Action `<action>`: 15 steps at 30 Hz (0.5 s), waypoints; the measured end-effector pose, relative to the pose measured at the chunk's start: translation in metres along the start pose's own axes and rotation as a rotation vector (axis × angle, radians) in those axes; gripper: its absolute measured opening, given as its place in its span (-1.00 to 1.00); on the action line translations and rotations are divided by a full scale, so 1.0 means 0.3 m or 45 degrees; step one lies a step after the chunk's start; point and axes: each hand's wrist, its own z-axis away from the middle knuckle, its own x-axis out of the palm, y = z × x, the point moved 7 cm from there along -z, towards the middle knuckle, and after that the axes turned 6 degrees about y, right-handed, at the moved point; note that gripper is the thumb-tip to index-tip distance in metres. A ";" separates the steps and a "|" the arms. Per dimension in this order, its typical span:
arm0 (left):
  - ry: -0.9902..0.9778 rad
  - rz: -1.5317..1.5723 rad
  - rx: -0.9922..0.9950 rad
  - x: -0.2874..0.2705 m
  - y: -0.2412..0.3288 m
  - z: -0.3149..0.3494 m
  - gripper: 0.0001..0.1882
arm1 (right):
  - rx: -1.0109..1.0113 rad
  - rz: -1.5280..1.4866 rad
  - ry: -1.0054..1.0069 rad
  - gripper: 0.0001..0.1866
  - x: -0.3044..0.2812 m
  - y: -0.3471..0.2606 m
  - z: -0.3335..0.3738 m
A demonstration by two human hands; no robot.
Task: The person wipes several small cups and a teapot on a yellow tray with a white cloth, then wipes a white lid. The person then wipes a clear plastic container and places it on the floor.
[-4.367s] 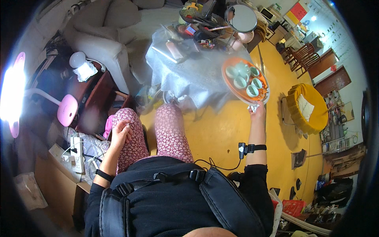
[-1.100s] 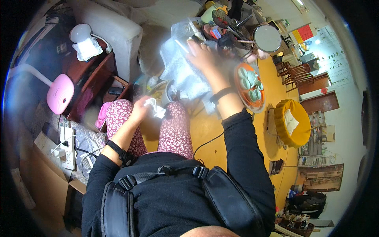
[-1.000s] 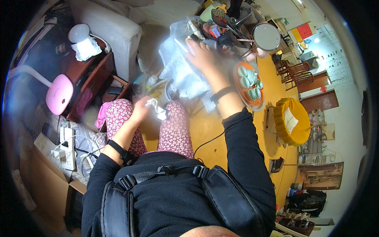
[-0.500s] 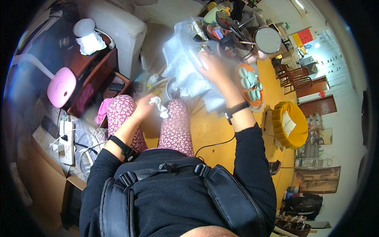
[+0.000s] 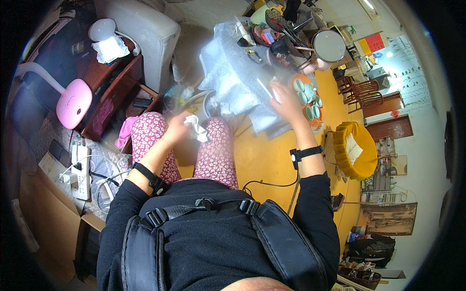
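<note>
My left hand (image 5: 179, 126) is over my lap, its fingers closed on a crumpled white tissue (image 5: 195, 128) that hangs toward my knee. Farther out to the right, my right hand (image 5: 290, 103) is over the edge of a sheet of clear bubbly plastic (image 5: 228, 72). A slim white stick (image 5: 264, 88) shows at its fingers, and the hand looks closed on it, though blur hides the exact grip. Just beyond that hand sits an orange tray (image 5: 318, 122) with several pale green cups (image 5: 310, 114). A bin (image 5: 206, 104) with crumpled tissues stands by my knees.
A round mirror (image 5: 329, 46) rises among jumbled small items at the back. On the right is a stool with a yellow cover (image 5: 366, 153). A pink lamp (image 5: 75, 105), an open wooden drawer (image 5: 138, 104) and a white power strip (image 5: 81, 172) are on the left.
My right hand has moved right and nearer to me, away from the items on the plastic, and a slim white stick now shows at its fingers. My left hand stays nearly still with the tissue.
</note>
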 end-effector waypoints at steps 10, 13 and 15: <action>-0.008 -0.005 0.025 0.000 0.022 0.010 -0.66 | 0.050 -0.008 -0.094 -0.43 0.027 0.042 0.023; -0.008 -0.022 0.020 0.004 0.020 0.008 -0.66 | 0.048 -0.049 -0.128 -0.43 0.029 0.056 0.023; -0.014 0.002 0.020 0.006 0.016 0.006 -0.66 | 0.080 -0.118 -0.149 -0.44 0.032 0.074 0.007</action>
